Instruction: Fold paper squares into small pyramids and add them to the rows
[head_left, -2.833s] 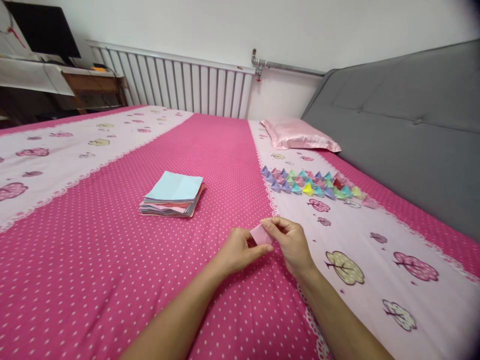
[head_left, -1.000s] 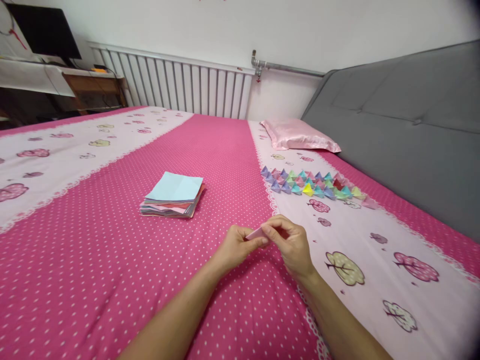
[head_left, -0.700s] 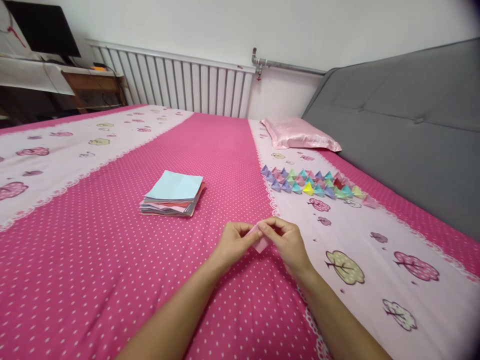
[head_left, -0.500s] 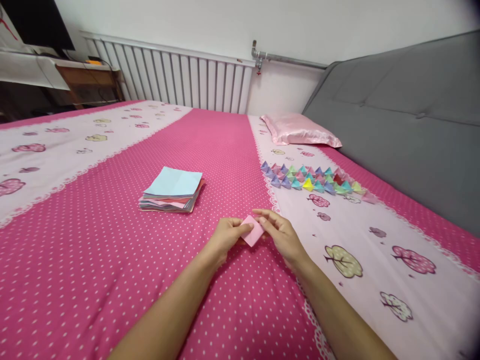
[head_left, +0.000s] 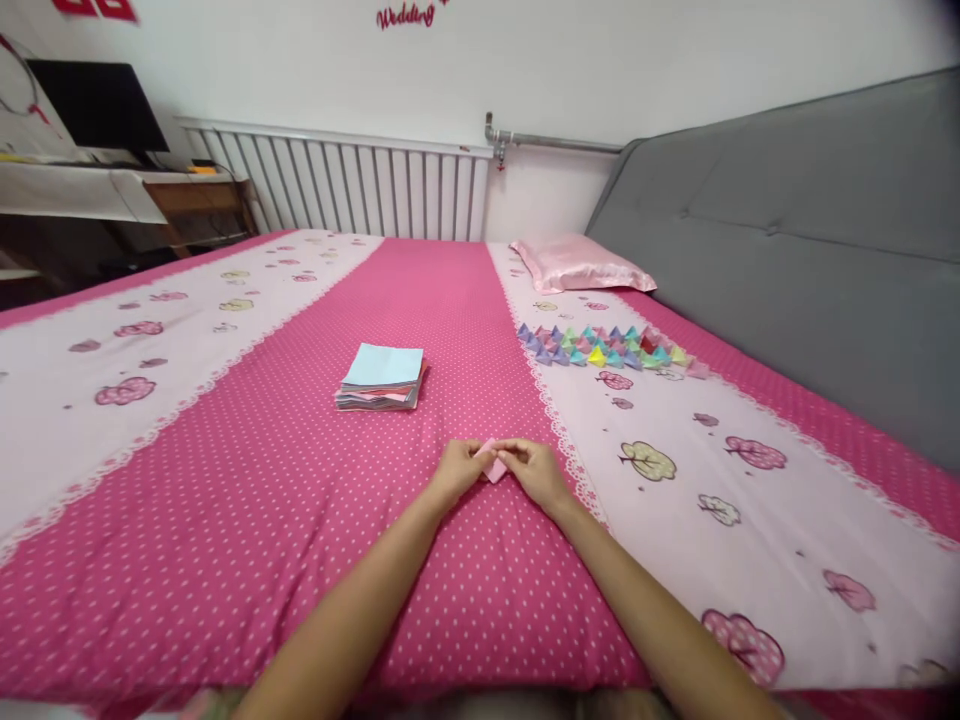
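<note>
Between my two hands is a small folded piece of pink paper (head_left: 493, 471), held just above the bedspread. My left hand (head_left: 459, 470) pinches its left side, thumb on top. From the right, my right hand (head_left: 535, 470) grips it with thumb and fingers closed at its upper edge, and both thumbs nearly meet. The fingers hide much of the paper. Beyond my left hand lies a stack of square coloured paper (head_left: 384, 366), light blue on top. Rows of small folded paper boats (head_left: 596, 356) in many colours stand to the far right.
The pink dotted bedspread (head_left: 300, 500) covers the bed. A pink pillow (head_left: 581, 264) lies at the back right against the grey headboard (head_left: 787, 190). A white radiator (head_left: 337, 180) runs along the wall. At the far left stands a desk with a monitor (head_left: 101, 108).
My right hand has closed in on the pink paper, its fingers now gripping the upper edge. The camera has tilted up, bringing more of the wall into view.
</note>
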